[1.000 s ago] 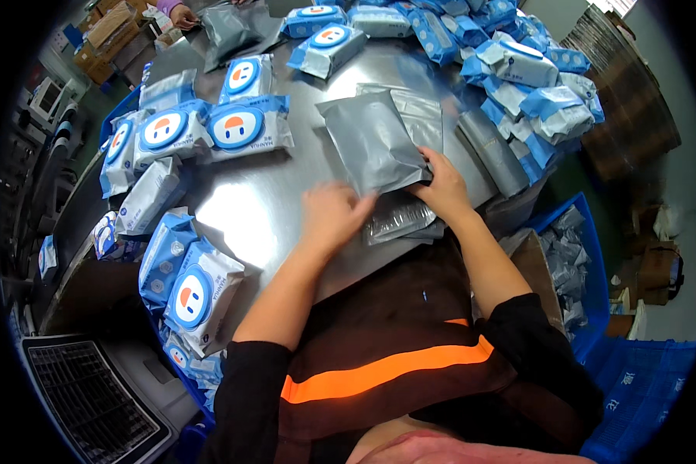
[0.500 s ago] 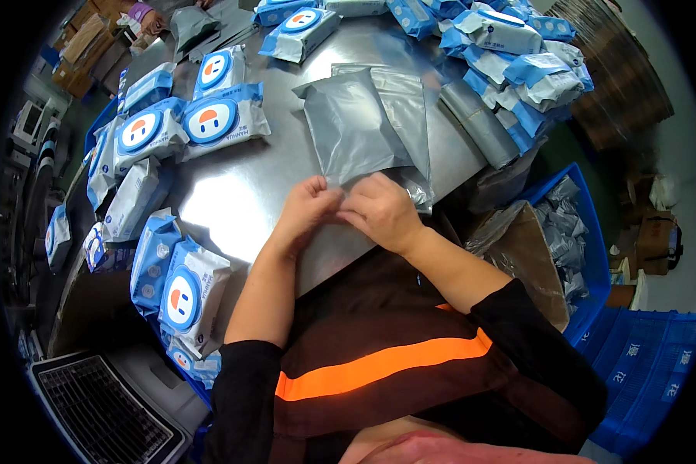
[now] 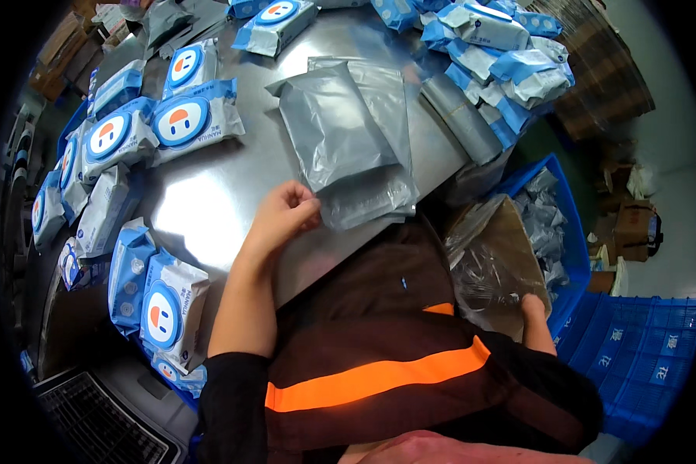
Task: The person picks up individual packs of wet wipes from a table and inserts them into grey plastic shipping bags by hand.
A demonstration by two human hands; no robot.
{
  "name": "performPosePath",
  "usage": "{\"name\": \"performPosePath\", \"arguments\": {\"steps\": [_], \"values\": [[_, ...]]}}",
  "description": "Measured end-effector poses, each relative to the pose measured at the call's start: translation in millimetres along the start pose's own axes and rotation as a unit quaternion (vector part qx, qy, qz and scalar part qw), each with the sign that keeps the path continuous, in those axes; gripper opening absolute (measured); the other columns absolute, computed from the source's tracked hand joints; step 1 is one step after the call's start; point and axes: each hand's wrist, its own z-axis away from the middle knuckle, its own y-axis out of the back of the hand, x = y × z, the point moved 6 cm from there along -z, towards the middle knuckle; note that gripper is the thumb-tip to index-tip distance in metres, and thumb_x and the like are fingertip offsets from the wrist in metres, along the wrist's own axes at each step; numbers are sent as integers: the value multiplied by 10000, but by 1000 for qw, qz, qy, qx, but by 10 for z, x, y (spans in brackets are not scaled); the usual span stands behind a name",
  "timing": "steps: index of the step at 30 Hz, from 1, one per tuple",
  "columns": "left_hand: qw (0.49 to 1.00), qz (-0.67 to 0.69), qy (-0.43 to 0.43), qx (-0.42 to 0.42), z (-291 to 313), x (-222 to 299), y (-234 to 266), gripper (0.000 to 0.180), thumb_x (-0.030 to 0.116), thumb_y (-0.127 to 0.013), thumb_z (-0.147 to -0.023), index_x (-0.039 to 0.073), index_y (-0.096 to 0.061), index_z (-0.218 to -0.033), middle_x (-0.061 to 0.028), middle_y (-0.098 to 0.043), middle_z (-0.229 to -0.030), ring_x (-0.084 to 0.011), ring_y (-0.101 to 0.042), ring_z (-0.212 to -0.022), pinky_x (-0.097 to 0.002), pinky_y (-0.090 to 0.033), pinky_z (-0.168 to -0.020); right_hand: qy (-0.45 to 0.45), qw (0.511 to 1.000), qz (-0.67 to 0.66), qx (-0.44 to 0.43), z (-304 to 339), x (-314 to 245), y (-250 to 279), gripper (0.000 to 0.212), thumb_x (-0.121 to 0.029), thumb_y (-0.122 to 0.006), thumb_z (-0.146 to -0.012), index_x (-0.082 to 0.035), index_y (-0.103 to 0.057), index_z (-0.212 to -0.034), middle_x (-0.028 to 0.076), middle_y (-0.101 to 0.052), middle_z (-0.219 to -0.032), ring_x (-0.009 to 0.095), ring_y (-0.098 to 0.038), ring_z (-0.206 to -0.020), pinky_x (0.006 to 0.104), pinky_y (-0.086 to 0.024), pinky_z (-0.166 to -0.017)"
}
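On the metal table lies a filled grey plastic mailing bag [image 3: 336, 127], its shiny flap end toward me. It rests on other flat grey mailing bags [image 3: 390, 100]. My left hand [image 3: 286, 213] is at the bag's near left corner with fingers curled closed; whether they pinch its edge or something small is hidden. My right hand [image 3: 535, 311] is down at my right, over the near edge of an open cardboard box [image 3: 499, 267] lined with clear plastic. Its fingers are mostly out of sight, so I cannot tell what they hold.
Blue-and-white wipes packs [image 3: 182, 120] stand in a group at the left; more are piled [image 3: 510, 58] at the far right. A grey roll [image 3: 462, 120] lies beside that pile. Right of the box, a blue crate [image 3: 576, 232] holds grey bags. Blue stacked crates [image 3: 634, 348] stand lower right.
My hands have parted from the bag's near end. The right has swung down to the box at my right; the left stays at the bag's corner. The view has shifted slightly.
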Motion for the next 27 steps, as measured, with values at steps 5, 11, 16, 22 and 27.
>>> {"name": "performPosePath", "arguments": {"steps": [5, 11, 16, 22, 27], "values": [[783, -495, -286, 245, 314, 625, -23, 511, -16, -644, -753, 50, -613, -1258, -164, -614, -1239, -309, -587, -1185, -404, -496, -978, 154, 871, -407, 228, -179, -2149, 1914, 382, -22, -709, -831, -52, -671, -1210, 135, -691, -1136, 238, -693, -1008, 342, -545, -857], [671, -543, -504, 26, 317, 497, -375, 559, -96, -570, -755, 55, -636, -1289, -137, -556, -1420, -341, -541, -1297, -444, -446, -1090, 563, 671, -95, 473, 36, -4414, 3616, 417, -57, -690, -820, -79, -642, -1234, 114, -627, -1269, 330, -595, -1169, 386, -497, -976], [856, -279, -403, 166, 200, 344, -128, 310, 72, -585, -957, 12, -658, -1253, -131, -681, -1107, -214, -661, -937, -293, -506, -859, 634, 690, -245, 250, -283, -4814, 3579, 156, -144, -656, -878, -63, -674, -1010, 104, -695, -1010, 332, -672, -917, 382, -557, -818], [919, -122, -249, 279, -132, -40, 81, 249, 185, -569, -1005, -7, -716, -1063, -122, -668, -889, -192, -620, -797, -314, -479, -747, 293, 721, -621, -88, -635, -5034, 3125, 260, -292, -535, -1003, -52, -546, -904, 21, -507, -698, 141, -584, -624, 300, -503, -496], [917, -200, -187, 290, -297, 2, 59, 311, 68, -682, -907, -19, -527, -1162, -37, -561, -864, -110, -556, -772, -282, -477, -695, 343, 860, -344, 153, -811, -5244, 3214, 348, -375, -522, -1004, -38, -586, -1062, 80, -655, -875, 242, -676, -812, 419, -555, -719]]}}
